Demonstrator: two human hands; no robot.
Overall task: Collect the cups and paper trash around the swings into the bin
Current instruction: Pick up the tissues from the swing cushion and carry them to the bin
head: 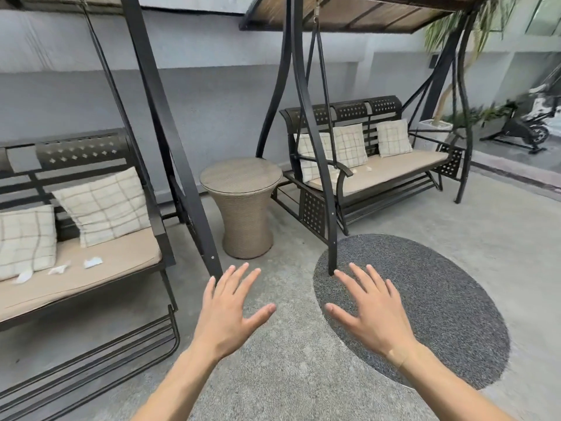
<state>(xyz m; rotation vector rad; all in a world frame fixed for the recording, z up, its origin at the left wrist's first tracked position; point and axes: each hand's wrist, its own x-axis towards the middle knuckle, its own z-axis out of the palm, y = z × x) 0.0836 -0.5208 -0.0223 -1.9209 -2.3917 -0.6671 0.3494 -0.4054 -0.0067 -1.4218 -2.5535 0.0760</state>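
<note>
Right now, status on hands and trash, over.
Left hand and right hand open, empty. Paper scraps on left swing seat. No bin or cups visible.

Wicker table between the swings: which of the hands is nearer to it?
Left. The left hand hovers just below the wicker table; the right hand is farther off, over the round mat.

text: none legible | labels, brands, numbers, signs: none readable anywhere ahead of the two hands | far right of the hands: too blurred to tell
</note>
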